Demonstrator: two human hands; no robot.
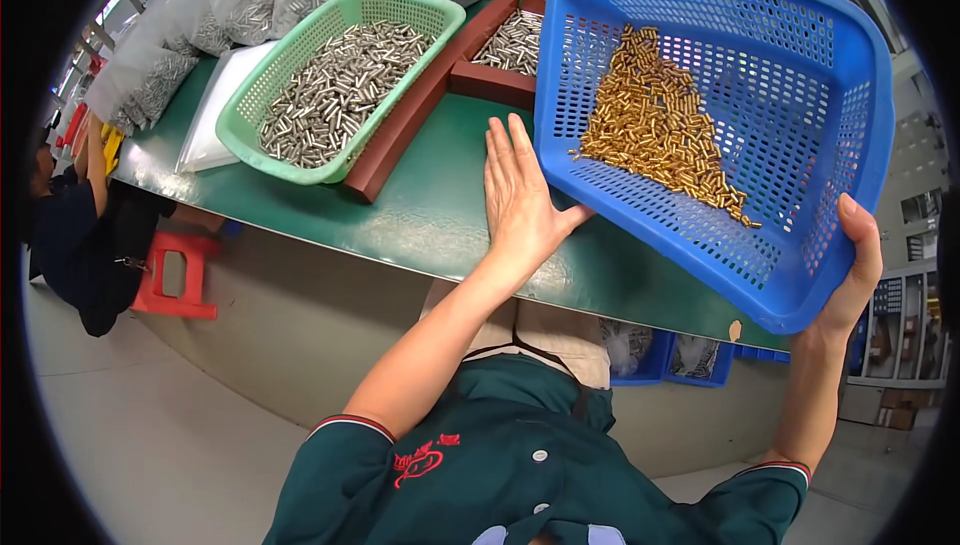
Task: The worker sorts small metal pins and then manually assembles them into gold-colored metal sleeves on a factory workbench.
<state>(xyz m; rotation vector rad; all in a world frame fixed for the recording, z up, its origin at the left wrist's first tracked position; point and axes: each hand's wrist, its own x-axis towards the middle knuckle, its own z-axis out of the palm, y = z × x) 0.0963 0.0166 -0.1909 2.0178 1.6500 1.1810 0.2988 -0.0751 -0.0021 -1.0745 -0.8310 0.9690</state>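
Note:
A blue plastic basket (790,155) is tilted toward me above the right part of the green table. Small gold-coloured metal pins (660,125) lie heaped at its left side and trail toward the near edge. My right hand (850,275) is closed on the basket's near right corner, thumb over the rim. My left hand (522,200) lies beside the near left corner, fingers stretched out and thumb reaching to the basket's lower edge. Left of it, a light green basket (240,117) holds many silver metal pins (345,90) and rests partly against a reddish-brown frame (400,140).
Another compartment of the frame holds silver pins (515,43). Clear bags of metal pieces (255,10) line the table's (400,235) far side. A white sheet (215,115) lies left. A person (75,215) and a red stool (180,275) are at the left; blue bins (640,370) stand below the table.

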